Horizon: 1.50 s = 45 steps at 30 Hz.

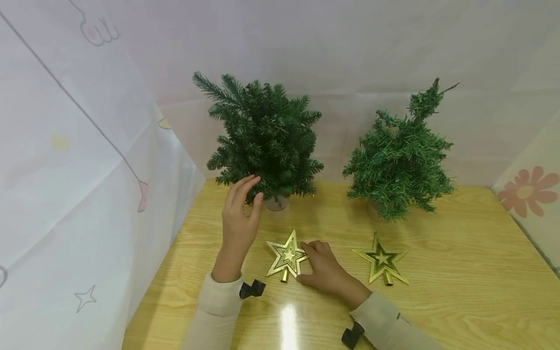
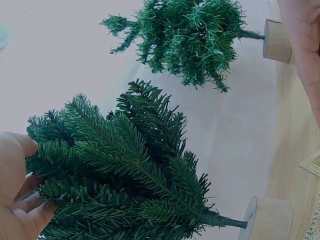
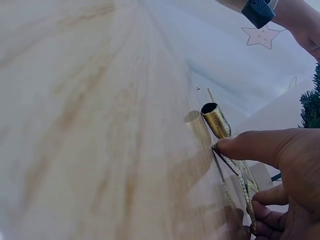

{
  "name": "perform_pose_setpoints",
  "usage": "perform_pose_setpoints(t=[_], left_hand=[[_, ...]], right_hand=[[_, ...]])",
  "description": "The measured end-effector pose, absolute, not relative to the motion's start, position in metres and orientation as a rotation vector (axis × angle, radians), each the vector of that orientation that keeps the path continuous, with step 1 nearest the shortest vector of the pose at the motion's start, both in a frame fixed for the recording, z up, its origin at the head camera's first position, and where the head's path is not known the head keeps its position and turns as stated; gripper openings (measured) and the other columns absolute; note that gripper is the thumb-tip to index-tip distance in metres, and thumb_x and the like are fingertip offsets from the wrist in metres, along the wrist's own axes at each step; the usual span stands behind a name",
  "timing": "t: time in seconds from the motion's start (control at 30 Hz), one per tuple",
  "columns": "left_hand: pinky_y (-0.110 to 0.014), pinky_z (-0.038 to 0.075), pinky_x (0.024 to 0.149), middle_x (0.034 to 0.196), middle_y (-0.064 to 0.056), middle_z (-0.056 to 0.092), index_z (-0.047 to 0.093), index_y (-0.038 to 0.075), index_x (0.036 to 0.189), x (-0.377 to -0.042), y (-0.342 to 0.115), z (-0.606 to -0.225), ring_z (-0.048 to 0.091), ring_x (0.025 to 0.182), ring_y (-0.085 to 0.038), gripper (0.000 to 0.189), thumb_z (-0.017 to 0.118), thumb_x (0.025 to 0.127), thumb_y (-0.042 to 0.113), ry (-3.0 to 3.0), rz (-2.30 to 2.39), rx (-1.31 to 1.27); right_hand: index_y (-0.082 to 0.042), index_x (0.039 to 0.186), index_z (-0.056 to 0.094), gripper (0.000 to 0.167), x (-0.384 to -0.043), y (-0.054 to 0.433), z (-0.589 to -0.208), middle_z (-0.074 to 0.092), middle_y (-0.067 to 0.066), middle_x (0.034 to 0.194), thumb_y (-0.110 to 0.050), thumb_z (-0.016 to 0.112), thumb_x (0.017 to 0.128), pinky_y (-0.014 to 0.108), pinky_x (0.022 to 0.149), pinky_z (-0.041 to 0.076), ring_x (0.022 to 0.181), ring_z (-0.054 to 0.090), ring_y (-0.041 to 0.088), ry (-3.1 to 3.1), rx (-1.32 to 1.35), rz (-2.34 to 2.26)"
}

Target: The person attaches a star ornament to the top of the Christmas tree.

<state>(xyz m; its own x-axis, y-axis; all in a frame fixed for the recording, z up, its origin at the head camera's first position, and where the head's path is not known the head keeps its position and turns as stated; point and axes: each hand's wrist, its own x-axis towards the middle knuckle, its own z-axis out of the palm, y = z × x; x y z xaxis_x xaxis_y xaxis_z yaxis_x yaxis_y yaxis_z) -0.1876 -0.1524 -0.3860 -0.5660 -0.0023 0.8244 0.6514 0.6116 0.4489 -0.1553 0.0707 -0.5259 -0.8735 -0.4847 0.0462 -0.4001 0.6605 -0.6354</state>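
Observation:
My right hand grips a gold star tree topper by its right-hand points, thumb at the lower one and fingers at the upper. In the right wrist view the topper's hollow gold socket sticks out beyond the thumb, close over the table. My left hand is raised, fingers lightly bent, at the lower left branches of the dark green Christmas tree. The left wrist view has its fingertips right among the needles of that tree. The tree stands in a round pale base.
On the right stands a second, lighter green small tree, its top leaning right. In front of it another gold star topper lies on the wooden table. Pale printed cloth hangs behind and along the sides.

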Motion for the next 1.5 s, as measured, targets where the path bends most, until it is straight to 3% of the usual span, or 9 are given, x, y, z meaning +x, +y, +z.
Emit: perform_pose_setpoints(t=[0.27,0.6,0.93,1.23,1.5], left_hand=[[-0.041,0.041,0.104,0.135,-0.004,0.054,0.061,0.015,0.133,-0.1876,-0.1526,-0.3864,0.049,0.126,-0.023,0.035,0.062,0.098,0.017,-1.993,-0.976,-0.517],[-0.041,0.041,0.105,0.136,-0.003,0.054,0.06,0.016,0.133,-0.1885,-0.1532,-0.3859,0.049,0.126,-0.022,0.036,0.062,0.097,0.017,-1.994,-0.974,-0.515],[-0.041,0.041,0.104,0.136,-0.004,0.053,0.06,0.016,0.134,-0.1864,-0.1524,-0.386,0.049,0.126,-0.022,0.035,0.061,0.098,0.018,-2.014,-0.967,-0.511],[-0.041,0.041,0.104,0.136,-0.005,0.053,0.059,0.015,0.134,-0.1853,-0.1531,-0.3867,0.048,0.127,-0.023,0.036,0.061,0.098,0.018,-2.022,-0.956,-0.519],[-0.042,0.042,0.104,0.136,-0.004,0.052,0.059,0.015,0.134,-0.1845,-0.152,-0.3855,0.049,0.127,-0.023,0.035,0.061,0.098,0.017,-2.038,-0.952,-0.507]], right_hand=[[-0.011,0.148,0.041,0.088,-0.1561,0.0701,-0.5302,0.045,0.004,0.126,-0.042,0.081,0.076,0.042,0.094,0.04,0.117,0.036,0.022,2.752,-0.726,-1.037],[-0.005,0.142,0.044,0.086,-0.1577,0.0702,-0.5305,0.044,0.006,0.128,-0.044,0.082,0.075,0.043,0.097,0.037,0.119,0.036,0.023,2.728,-0.689,-1.098],[-0.01,0.13,0.045,0.076,-0.1626,0.0728,-0.5355,0.045,0.003,0.121,-0.045,0.083,0.074,0.042,0.091,0.04,0.11,0.041,0.021,2.753,-0.696,-1.135],[-0.015,0.133,0.044,0.071,-0.163,0.074,-0.533,0.049,0.005,0.132,-0.045,0.08,0.079,0.046,0.093,0.043,0.118,0.046,0.024,2.683,-0.585,-1.216],[-0.018,0.126,0.049,0.056,-0.1629,0.0732,-0.5307,0.055,0.008,0.131,-0.041,0.077,0.083,0.05,0.093,0.045,0.118,0.052,0.031,2.668,-0.542,-1.3]])
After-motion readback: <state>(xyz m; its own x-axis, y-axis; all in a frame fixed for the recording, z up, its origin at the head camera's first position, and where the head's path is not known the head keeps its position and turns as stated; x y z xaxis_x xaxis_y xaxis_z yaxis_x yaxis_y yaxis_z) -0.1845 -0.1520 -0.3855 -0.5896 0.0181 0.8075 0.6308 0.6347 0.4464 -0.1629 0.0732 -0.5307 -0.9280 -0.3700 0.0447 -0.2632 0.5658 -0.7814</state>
